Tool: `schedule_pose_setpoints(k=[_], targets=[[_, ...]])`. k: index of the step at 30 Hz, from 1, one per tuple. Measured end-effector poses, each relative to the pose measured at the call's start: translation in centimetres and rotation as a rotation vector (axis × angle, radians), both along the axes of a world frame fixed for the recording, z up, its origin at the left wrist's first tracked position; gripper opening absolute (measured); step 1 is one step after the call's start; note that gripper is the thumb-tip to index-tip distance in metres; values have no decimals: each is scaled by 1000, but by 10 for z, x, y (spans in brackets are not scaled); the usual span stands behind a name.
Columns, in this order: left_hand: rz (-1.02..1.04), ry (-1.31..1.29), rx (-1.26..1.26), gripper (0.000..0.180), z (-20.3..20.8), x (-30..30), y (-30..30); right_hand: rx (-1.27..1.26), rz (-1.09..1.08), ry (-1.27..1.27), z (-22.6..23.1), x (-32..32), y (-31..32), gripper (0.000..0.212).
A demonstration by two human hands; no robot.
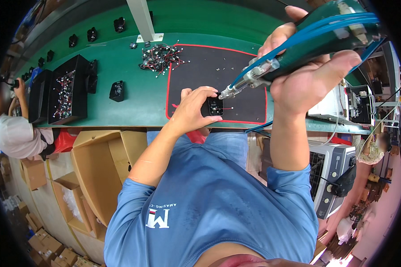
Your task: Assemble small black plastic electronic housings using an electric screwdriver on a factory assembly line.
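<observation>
Now | left hand (192,109) pins black part (215,107) | right hand (307,66) grips driver (294,49) | bin (67,89): wired parts

Bare black mat (236,66) lies open behind the small black part (215,107); a wire pile (160,57) crowds its left corner.

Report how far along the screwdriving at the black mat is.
Done: small black parts sit finished-looking along the green bench. In hand: left hand steadies a black part; right hand presses the powered screwdriver onto it. Left: a pile of wired pieces.
</observation>
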State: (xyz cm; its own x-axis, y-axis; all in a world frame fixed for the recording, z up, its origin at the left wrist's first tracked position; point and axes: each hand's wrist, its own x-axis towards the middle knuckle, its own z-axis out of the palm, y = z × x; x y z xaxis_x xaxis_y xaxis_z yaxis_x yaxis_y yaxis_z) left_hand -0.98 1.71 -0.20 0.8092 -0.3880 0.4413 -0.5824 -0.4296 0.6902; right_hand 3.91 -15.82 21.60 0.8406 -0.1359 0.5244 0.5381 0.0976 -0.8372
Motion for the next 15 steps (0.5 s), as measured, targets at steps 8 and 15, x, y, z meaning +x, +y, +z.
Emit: schedule_pose_setpoints(k=[8,15], targets=[[2,6,-29,78,3,-2,-1,-32,59,74,-37,-8,11,113],[-9,67,-36,73,6,-3,1,-43,111,83,-63,-15,13,113]])
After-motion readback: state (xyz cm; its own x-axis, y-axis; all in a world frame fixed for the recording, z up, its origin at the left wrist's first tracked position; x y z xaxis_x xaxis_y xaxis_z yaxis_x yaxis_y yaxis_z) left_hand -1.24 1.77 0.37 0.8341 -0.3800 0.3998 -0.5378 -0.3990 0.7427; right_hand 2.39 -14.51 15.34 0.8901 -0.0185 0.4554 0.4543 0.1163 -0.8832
